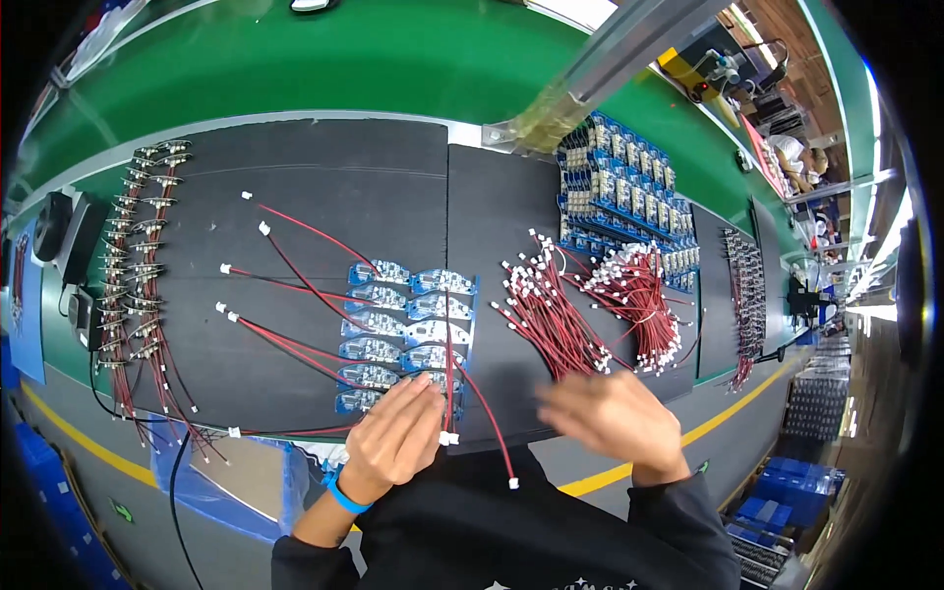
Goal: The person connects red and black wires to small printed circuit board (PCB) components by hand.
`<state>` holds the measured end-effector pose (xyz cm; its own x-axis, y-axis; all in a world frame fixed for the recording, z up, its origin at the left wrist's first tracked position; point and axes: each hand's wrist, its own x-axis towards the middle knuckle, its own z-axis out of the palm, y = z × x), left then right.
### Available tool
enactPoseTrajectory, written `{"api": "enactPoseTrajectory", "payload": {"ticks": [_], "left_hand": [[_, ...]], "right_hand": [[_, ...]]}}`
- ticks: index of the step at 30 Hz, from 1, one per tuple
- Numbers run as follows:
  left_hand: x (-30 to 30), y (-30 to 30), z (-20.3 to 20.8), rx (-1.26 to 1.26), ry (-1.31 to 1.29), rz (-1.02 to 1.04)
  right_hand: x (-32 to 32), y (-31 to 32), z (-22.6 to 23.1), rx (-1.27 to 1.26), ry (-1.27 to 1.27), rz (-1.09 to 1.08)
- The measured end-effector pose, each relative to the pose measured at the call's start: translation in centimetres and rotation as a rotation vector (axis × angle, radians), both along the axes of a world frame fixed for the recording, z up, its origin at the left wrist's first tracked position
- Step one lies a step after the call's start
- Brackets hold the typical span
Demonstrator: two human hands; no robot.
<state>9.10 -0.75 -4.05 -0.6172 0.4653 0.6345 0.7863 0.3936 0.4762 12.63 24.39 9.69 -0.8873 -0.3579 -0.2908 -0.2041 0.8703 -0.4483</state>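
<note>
My left hand [398,428] lies over the lower end of a panel of blue circuit boards [377,323]. Its fingers are pressed together, and whatever is under the fingertips is hidden. Several red-and-black cables [295,341] with white plugs run out from the panel to the left. One cable [489,405] hangs over the table's front edge between my hands, its white plug at the end. My right hand [615,413] is smeared by motion at the lower end of a loose bundle of red-and-black cables [556,324]; its fingers cannot be made out.
A second cable bundle [644,305] lies farther right, in front of stacked blue board panels [624,182]. Rows of wired boards [143,256] line the black mat's left side. A metal post [600,74] rises behind. Another person [792,157] sits at the far right.
</note>
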Motion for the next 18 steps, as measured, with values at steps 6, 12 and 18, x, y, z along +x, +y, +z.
{"api": "enactPoseTrajectory", "payload": {"ticks": [6,12,18], "left_hand": [[0.1,-0.3,-0.3,0.008,0.001,-0.032],[0.2,-0.5,-0.4,0.031,-0.031,-0.032],[0.4,-0.8,-0.8,0.055,-0.013,-0.054]], "right_hand": [[-3.1,-1.0,-7.2,-0.103,0.398,-0.310],[-4.8,-1.9,-9.4,-0.044,0.398,-0.398],[-3.9,-2.1,-7.8,-0.347,0.316,-0.474]]}}
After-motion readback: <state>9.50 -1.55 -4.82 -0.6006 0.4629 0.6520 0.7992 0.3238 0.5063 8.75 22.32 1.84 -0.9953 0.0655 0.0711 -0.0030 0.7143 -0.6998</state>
